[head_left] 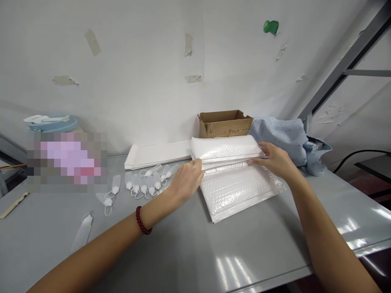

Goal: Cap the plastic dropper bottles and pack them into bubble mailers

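A white bubble mailer [227, 148] is raised and tilted between my two hands. My left hand [187, 179], with a dark red bead bracelet on the wrist, pinches its left edge. On the opposite side my right hand [275, 158] grips the right edge, thumb below and fingers behind. Under it, more white bubble mailers [241, 189] lie flat on the grey table [183, 260]. Several small translucent squeeze bottles [143, 185] with looped white caps lie left of my left hand, and a larger bottle [82, 234] lies beside my left forearm.
An open cardboard box [226, 128] stands behind the mailers, with light blue fabric [277, 138] to its right. Flat white sheets [159, 154] lie near the wall. At the left are a pixelated pinkish area [67, 158] and a blue lid [55, 123].
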Tool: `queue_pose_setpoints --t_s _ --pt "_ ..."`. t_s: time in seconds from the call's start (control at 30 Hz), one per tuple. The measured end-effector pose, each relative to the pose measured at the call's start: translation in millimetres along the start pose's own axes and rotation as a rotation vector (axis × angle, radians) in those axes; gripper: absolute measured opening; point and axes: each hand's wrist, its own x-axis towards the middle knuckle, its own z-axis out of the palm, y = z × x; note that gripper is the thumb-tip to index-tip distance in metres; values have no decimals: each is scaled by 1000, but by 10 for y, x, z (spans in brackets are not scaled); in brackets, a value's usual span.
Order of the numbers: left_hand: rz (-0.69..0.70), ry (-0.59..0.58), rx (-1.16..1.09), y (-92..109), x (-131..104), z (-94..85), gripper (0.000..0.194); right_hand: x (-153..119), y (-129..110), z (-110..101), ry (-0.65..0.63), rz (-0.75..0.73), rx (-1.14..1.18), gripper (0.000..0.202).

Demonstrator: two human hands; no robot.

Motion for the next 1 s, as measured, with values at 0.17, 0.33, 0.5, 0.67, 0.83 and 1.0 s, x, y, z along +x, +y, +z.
queue_pose_setpoints --t_s 0.17,0.33,0.5,0.67,0.83,1.0 --pt "12 4 0 1 -23 6 12 -5 14 -4 -2 3 -19 74" --pt "4 6 25 -91 -124 -64 35 11 40 -2 -28 -1 -44 77" --pt "-117 50 120 -531 -149 -231 46 15 54 -19 -45 -4 -72 82" --pt "-170 33 228 -1089 -17 -349 28 21 75 -30 -59 8 -95 82" --pt "-175 3 295 -1313 48 -361 22 66 135 -15 -53 19 -132 88" --pt "-106 -24 312 -1279 52 -364 25 91 165 -19 -45 -2 -146 84"
